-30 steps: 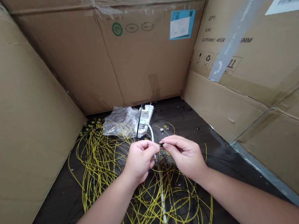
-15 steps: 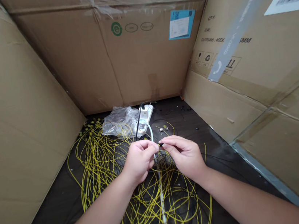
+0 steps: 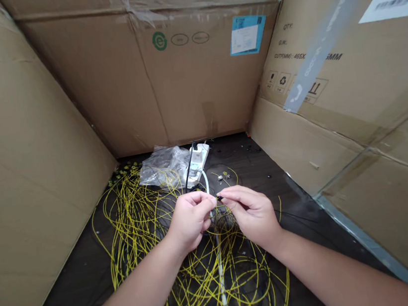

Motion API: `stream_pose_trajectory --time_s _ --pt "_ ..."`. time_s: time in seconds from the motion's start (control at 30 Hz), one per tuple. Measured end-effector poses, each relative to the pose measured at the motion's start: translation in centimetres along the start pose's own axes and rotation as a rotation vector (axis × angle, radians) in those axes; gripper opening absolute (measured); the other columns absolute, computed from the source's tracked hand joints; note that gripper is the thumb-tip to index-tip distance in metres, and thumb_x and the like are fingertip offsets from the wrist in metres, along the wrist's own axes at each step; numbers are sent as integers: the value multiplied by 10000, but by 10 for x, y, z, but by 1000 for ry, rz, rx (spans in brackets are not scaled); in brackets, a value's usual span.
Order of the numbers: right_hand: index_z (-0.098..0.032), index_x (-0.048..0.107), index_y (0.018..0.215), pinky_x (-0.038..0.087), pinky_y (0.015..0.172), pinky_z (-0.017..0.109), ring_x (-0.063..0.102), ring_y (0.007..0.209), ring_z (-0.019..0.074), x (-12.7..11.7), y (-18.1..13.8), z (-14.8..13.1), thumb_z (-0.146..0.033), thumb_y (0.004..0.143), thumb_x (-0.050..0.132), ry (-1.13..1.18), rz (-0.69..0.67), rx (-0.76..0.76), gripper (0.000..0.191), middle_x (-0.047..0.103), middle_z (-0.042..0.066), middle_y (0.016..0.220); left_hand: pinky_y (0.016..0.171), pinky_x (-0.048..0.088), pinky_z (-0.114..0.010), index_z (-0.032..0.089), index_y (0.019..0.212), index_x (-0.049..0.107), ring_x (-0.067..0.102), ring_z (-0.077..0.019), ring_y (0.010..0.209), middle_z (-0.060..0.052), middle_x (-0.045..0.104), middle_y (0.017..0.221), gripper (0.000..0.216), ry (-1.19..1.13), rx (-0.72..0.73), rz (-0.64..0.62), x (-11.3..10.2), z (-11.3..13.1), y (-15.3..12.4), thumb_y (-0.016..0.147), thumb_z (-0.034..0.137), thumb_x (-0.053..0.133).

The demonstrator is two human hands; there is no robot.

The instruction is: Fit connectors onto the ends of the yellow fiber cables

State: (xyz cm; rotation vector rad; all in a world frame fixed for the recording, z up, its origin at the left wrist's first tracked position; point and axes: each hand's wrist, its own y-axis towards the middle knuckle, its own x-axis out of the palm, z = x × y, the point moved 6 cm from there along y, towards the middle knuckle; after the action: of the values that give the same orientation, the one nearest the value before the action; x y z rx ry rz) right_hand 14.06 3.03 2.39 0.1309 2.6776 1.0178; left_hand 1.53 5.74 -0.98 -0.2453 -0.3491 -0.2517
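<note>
My left hand and my right hand meet fingertip to fingertip above the dark table. Both are closed in a pinch on a tiny dark connector held between them. Under the hands lies a loose tangle of thin yellow cables. A white cable runs from the near edge up under my hands to a white power strip at the back.
Tall cardboard boxes wall the table in on the left, back and right. A crumpled clear plastic bag lies beside the power strip. Small loose parts sit just behind my right hand.
</note>
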Motion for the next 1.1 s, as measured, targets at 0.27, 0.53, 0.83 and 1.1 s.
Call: stream_pose_trajectory --time_s 0.27,0.53,0.83,1.1 --pt "-223 688 906 523 729 283 618 810 136 -1 -2 0 -91 789 575 -2 11 11 209 660 24 889 324 153 -147 118 593 546 204 -3 352 87 320 420 185 6 -8 5 1 0 0 655 224 685" --pt "-224 687 904 535 730 319 619 813 157 1 -2 3 -136 808 560 -8 5 35 182 662 42 892 327 158 -145 117 595 550 212 -3 352 87 326 417 182 17 0 5 1 0 -1 661 225 681" --pt "-222 684 905 533 728 307 619 810 150 1 -4 2 -108 801 565 3 7 25 195 662 37 887 331 164 -148 120 593 547 213 -6 358 87 323 423 187 29 8 -2 2 -1 -1 671 236 671" --pt "-221 690 895 538 728 311 625 810 158 2 -2 5 -147 805 569 3 16 66 168 663 41 892 336 172 -147 117 604 554 235 -7 361 84 326 432 203 70 17 12 1 -1 -1 669 268 673"
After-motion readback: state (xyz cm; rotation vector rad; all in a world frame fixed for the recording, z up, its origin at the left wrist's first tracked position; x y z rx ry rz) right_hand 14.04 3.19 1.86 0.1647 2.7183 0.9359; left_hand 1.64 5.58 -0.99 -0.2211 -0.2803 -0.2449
